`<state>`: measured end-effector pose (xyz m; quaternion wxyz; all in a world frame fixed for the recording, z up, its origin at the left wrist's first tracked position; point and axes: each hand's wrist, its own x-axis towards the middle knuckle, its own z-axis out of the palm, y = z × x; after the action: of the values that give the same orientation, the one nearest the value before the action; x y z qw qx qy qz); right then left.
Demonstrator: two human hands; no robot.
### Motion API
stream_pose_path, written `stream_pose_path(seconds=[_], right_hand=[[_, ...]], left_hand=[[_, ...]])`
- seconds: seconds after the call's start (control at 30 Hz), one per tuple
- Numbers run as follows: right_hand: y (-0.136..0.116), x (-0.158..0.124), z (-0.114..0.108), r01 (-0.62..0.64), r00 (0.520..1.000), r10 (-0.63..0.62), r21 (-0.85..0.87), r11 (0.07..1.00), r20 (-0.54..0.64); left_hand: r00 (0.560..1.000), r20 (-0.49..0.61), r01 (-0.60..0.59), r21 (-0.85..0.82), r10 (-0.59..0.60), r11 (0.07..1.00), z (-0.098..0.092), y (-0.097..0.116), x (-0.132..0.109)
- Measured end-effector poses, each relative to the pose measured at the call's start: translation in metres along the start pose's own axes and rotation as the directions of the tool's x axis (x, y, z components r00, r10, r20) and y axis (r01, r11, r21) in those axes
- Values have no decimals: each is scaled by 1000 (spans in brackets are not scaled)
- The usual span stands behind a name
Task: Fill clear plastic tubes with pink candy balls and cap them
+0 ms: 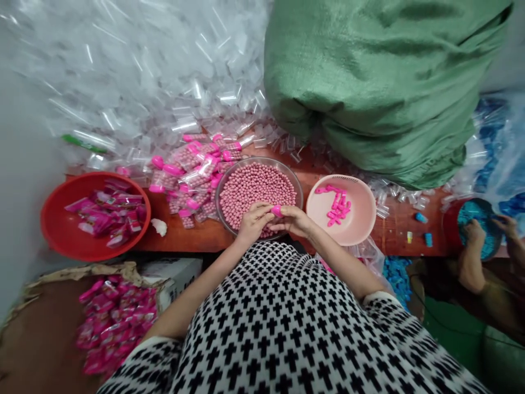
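Observation:
Both hands meet over the near side of a metal bowl (pixel 302 192) of small round pink beads (pixel 257 189). A bright pink cap (pixel 276 210) shows between the fingertips. My right hand (pixel 294 220) is closed on it with thumb and fingers. My left hand (pixel 255 222) is also closed, pinching just beside the cap; what lies inside its fingers is hidden. Left of the bowl lies a heap of clear tubes (pixel 199 172) filled with pink beads and closed with pink caps. To the right stands a pale pink basin (pixel 361 219) holding several loose bright pink pieces (pixel 339 208).
A red basin (pixel 55 230) with pink packets sits at the left, above a carton (pixel 36 339) of more packets. Clear empty tubes (pixel 164 65) pile up behind. A large green sack (pixel 369 82) bulges over the table. Far right, another person's hands (pixel 473 251) work at a bowl of blue pieces.

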<state>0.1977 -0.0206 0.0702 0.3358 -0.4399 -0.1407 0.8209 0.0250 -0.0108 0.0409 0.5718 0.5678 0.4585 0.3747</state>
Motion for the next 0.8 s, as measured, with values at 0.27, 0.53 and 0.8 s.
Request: stream_pose_path(seconds=[0.27, 0.53, 0.8], right_hand=[[3, 23, 7, -7, 999, 5, -40, 999, -48], [-114, 94, -73, -112, 730, -621, -946, 304, -286], [-118, 153, -114, -536, 717, -540, -844, -21, -441]], left_hand=[[1000, -25, -12, 60, 13, 998, -5, -1, 11], [822, -552, 231, 96, -141, 968, -75, -13, -14], [545, -826, 548, 224, -141, 806, -151, -92, -36]])
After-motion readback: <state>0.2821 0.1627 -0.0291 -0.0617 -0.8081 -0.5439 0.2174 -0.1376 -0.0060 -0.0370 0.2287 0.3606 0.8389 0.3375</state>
